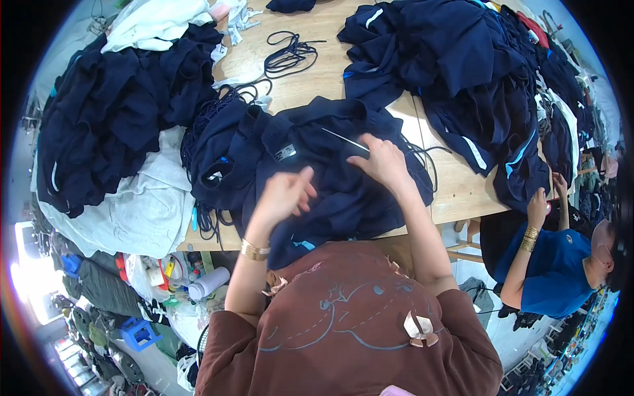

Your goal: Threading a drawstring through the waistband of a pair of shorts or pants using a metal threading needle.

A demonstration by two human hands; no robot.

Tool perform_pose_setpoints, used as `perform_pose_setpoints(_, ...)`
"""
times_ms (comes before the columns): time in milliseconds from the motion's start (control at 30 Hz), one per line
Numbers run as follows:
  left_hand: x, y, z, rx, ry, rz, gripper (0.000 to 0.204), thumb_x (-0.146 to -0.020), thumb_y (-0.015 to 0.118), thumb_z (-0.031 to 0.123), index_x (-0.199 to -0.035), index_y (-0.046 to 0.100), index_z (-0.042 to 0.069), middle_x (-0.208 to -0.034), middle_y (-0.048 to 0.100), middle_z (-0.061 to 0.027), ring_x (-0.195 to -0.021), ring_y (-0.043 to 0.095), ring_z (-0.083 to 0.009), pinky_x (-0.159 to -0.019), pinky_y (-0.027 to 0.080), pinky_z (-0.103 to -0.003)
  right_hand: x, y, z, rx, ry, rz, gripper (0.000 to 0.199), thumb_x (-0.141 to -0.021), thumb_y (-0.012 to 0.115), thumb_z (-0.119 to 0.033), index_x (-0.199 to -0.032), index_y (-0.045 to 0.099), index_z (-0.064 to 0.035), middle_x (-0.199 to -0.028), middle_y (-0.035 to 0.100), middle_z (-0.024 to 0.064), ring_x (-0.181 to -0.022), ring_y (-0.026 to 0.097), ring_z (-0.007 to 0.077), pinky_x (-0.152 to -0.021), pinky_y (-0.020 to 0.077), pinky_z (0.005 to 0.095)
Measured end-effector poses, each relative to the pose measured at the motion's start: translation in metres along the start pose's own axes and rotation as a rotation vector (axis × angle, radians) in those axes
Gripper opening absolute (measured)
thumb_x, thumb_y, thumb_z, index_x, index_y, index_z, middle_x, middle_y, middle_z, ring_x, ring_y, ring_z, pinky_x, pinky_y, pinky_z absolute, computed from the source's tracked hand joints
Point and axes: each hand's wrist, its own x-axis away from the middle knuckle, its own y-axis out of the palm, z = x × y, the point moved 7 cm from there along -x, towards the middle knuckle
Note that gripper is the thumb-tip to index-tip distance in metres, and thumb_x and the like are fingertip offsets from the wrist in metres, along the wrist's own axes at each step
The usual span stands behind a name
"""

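Note:
A navy blue garment point(310, 165) lies bunched on the wooden table point(456, 191) in front of me. My right hand point(382, 162) presses on the garment's upper edge and pinches a thin metal rod point(343, 139) that pokes out to the upper left. My left hand point(285, 195) hovers just over the garment's middle, fingers loosely curled, holding nothing that I can see. A small grey label point(285, 152) shows on the fabric. A dark cord point(426, 165) trails off to the right of my right hand.
Heaps of navy garments sit at the left point(112, 105) and at the upper right point(462, 66). Loose dark cords point(287, 56) lie at the table's far side. A white cloth point(142, 211) hangs at the left. A person in blue point(555, 264) works at the right edge.

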Motion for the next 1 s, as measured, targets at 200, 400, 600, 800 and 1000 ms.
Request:
perform_pose_setpoints(200,-0.016,0.065,-0.045,0.722,-0.215,-0.219,0.068,-0.089,0.035,0.063,-0.094,0.063,0.002,-0.078,0.063,-0.0064,-0.072,0.065,-0.0183,-0.058,0.051,-0.024,0.036,-0.021,-0.008,-0.431,-0.088,-0.122,0.017,-0.073,0.070,-0.015,-0.076,0.061,-0.0013,-0.051,0.047,0.0063,-0.047,0.046,0.0164,-0.046,0.0338,0.0306)
perform_pose_setpoints(400,-0.011,0.001,0.077,1.101,0.465,0.332,0.015,-0.091,0.056,0.020,-0.100,0.056,0.008,-0.095,0.060,-0.0020,-0.084,0.057,-0.0126,-0.077,0.046,-0.027,0.089,-0.066,-0.021,-0.846,-0.120,-0.116,0.012,-0.075,0.073,-0.008,-0.083,0.066,-0.0013,-0.052,0.043,-0.0055,-0.048,0.032,0.0003,-0.045,0.0242,0.0197)
perform_pose_setpoints(600,0.109,-0.012,0.270,0.588,1.275,0.081,0.018,-0.090,0.054,0.011,-0.107,0.053,0.003,-0.099,0.061,-0.0074,-0.087,0.061,-0.0198,-0.079,0.048,-0.034,0.109,-0.144,0.035,-1.303,-0.288,0.603,0.022,-0.090,0.050,-0.003,-0.110,0.055,0.0044,-0.054,0.041,-0.0080,-0.045,0.032,-0.0001,-0.041,0.0222,0.0194)
perform_pose_setpoints(800,0.117,0.052,0.246,-0.433,1.062,-0.626,0.017,-0.087,0.056,0.010,-0.103,0.056,0.002,-0.069,0.057,-0.0146,-0.060,0.054,-0.0321,-0.055,0.044,-0.032,0.127,-0.183,0.066,-1.562,-0.397,0.904,0.042,-0.100,0.033,-0.027,-0.124,0.042,0.0061,-0.051,0.026,-0.0069,-0.039,0.020,0.0018,-0.041,0.0195,0.0206)
perform_pose_setpoints(1000,0.089,0.011,0.236,-0.605,0.957,-0.242,0.013,-0.089,0.056,0.012,-0.091,0.060,0.000,-0.071,0.058,-0.0111,-0.058,0.054,-0.0200,-0.058,0.043,-0.026,0.101,-0.158,0.016,-1.305,-0.321,0.614,0.041,-0.093,0.048,-0.016,-0.125,0.042,0.0093,-0.049,0.031,-0.0087,-0.039,0.028,0.0007,-0.038,0.0178,0.0193)
